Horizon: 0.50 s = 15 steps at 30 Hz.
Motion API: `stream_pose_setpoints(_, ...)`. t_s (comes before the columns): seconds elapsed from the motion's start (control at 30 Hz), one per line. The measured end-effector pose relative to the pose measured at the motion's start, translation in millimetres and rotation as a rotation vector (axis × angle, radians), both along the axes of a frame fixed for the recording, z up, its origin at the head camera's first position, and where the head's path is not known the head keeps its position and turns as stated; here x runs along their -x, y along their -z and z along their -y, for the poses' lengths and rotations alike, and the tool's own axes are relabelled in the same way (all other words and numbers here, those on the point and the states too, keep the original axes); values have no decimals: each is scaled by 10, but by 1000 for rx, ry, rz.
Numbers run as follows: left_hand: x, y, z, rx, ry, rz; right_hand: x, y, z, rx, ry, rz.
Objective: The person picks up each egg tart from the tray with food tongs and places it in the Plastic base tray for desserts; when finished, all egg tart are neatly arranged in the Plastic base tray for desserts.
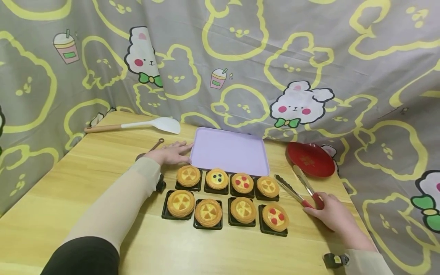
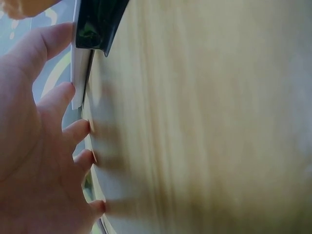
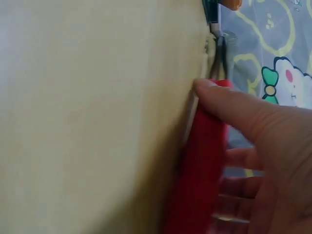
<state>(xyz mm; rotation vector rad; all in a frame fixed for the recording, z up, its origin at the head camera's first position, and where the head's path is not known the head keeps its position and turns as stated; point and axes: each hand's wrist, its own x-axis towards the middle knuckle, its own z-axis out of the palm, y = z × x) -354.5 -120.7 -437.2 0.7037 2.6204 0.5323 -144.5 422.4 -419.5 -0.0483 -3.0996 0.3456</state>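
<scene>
My left hand [image 1: 173,153] touches the left edge of a flat lilac tray [image 1: 230,151]; in the left wrist view the thumb and a finger meet its rim, and the fingers are spread. With my right hand [image 1: 335,214] I grip red-handled metal tongs [image 1: 304,182], whose two arms stand apart over the table. The red handle [image 3: 200,161] fills the palm side in the right wrist view. Between the hands, two rows of egg tarts [image 1: 244,210] sit on small black square trays [image 1: 196,188]. Some tarts carry red berries, one has dark berries, others yellow wedges.
A white spatula [image 1: 165,124] with a wooden handle lies at the back left. A brown-handled utensil [image 1: 157,144] is partly hidden behind my left hand. At the back right stands a red plate [image 1: 311,158]. A patterned curtain [image 1: 240,68] hangs behind the wooden table [image 1: 75,172].
</scene>
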Motion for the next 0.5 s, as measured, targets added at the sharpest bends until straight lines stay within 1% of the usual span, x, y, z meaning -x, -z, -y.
stream_pose_setpoints(0.03, 32, 47, 14, 2, 1, -8, 12, -29, 17, -5, -7, 4)
stream_pose_setpoints(0.07, 45, 72, 21, 2, -1, -13, 29, -72, 43, -8, -12, 13)
stream_pose_setpoints(0.13, 63, 104, 37, -12, 4, -23, 80, -182, 112, 0, -28, 22)
stream_pose_setpoints(0.17, 41, 87, 43, -24, 1, -18, 112, -247, 162, 1, -39, 26)
stream_pose_setpoints(0.2, 46, 103, 58, -31, 2, -17, 149, -320, 223, 0, -51, 30)
stream_pose_setpoints(0.33, -80, -19, 70, -35, -9, 13, 305, -619, 512, -1, -113, 25)
stream_pose_setpoints(0.37, -120, -57, 70, -31, -14, 18, 343, -686, 591, -1, -130, 22)
stream_pose_setpoints(0.4, -131, -61, 75, -24, -15, 21, 382, -745, 666, 1, -145, 21)
stream_pose_setpoints(0.43, -170, -103, 71, -17, -19, 32, 420, -796, 738, 5, -157, 22)
stream_pose_setpoints(0.5, -176, -99, 78, -3, -13, 40, 499, -872, 870, 21, -187, 25)
